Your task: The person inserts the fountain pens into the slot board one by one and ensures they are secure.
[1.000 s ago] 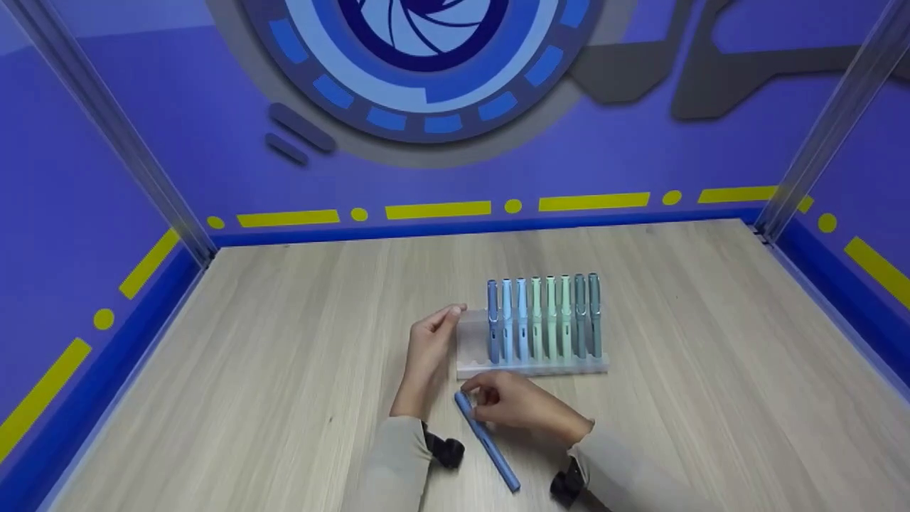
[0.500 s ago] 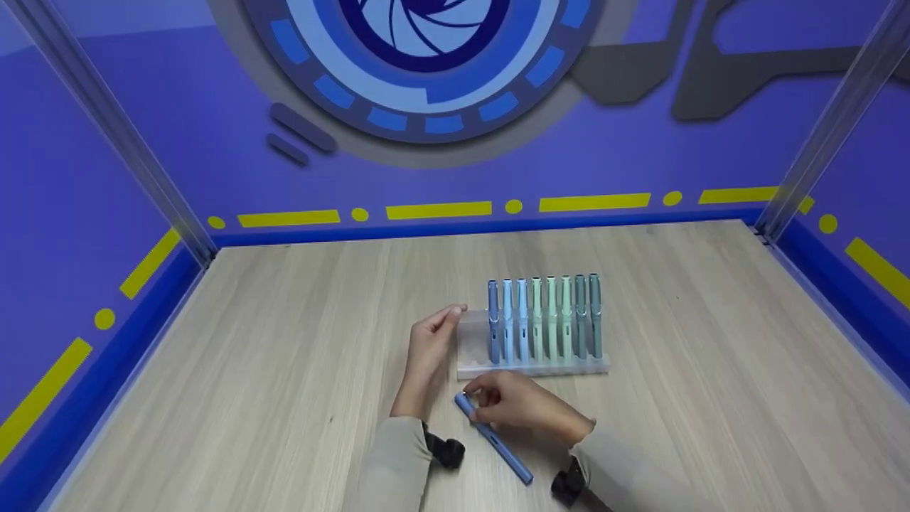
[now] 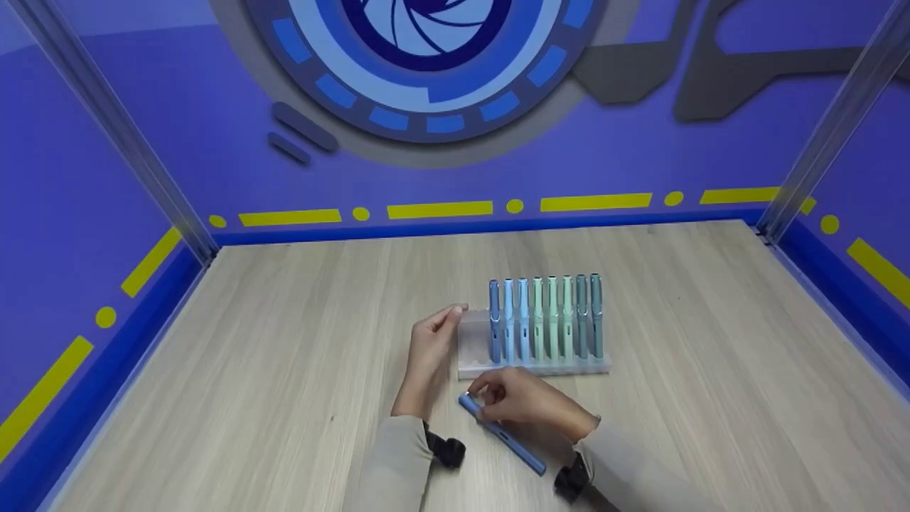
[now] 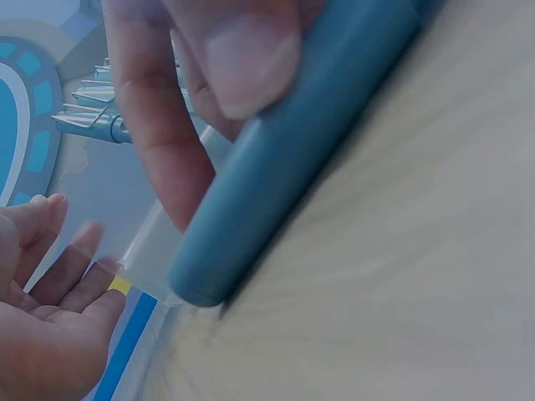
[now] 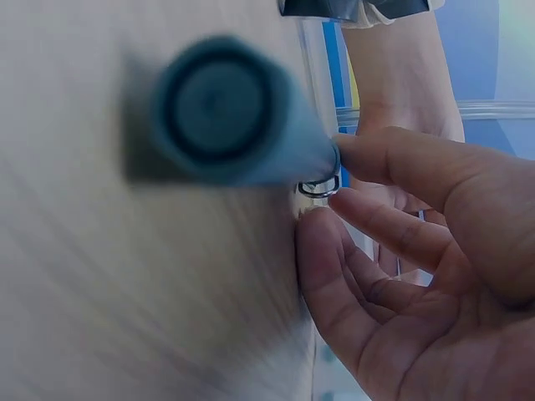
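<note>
A blue capped pen (image 3: 522, 449) lies slantwise on the table in front of a clear pen stand (image 3: 475, 341). My right hand (image 3: 522, 398) pinches it near the cap end with thumb and fingertips; in the right wrist view the metal clip (image 5: 321, 187) shows beside those fingers. My left hand (image 3: 430, 348) holds the stand's left edge, with some fingers seen through the clear plastic in the left wrist view. Upright in the stand is a row of several pens: blue (image 3: 495, 334), light blue (image 3: 509, 323), pale green (image 3: 552, 320) and dark green (image 3: 596, 320).
The stand's left part, beside my left hand, has no pens in it. A wood-grain table (image 3: 284, 355) spreads around, bounded by blue-violet panels (image 3: 178, 163) at the back and sides. Black wrist cameras (image 3: 446, 452) sit on both wrists.
The blue pen's near end has swung to the right, and the slot in its barrel has come into view. My right hand has shifted slightly right; the left hand stays on the stand.
</note>
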Demonstrator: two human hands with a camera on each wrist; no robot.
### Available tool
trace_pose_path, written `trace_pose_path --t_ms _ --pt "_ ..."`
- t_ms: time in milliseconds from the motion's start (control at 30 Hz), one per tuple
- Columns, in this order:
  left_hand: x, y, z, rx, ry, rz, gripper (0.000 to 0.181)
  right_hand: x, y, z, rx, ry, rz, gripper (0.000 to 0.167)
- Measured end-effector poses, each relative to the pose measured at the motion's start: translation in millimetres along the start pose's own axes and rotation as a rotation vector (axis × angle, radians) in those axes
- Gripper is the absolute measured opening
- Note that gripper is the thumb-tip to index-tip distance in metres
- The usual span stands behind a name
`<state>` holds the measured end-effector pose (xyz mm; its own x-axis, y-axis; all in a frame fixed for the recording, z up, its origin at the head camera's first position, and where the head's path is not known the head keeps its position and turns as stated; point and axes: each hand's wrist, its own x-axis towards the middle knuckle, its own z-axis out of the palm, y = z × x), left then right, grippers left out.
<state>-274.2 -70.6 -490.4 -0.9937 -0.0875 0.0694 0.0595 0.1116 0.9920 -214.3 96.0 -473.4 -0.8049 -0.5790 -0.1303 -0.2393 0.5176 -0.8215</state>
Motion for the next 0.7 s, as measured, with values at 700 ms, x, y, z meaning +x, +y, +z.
trace_pose_path --t_ms 700 --pt "-22.2 39.2 -4.6 0.021 -0.02 -0.003 0.032 -0.4 0 2 0.017 -0.028 0.041 0.03"
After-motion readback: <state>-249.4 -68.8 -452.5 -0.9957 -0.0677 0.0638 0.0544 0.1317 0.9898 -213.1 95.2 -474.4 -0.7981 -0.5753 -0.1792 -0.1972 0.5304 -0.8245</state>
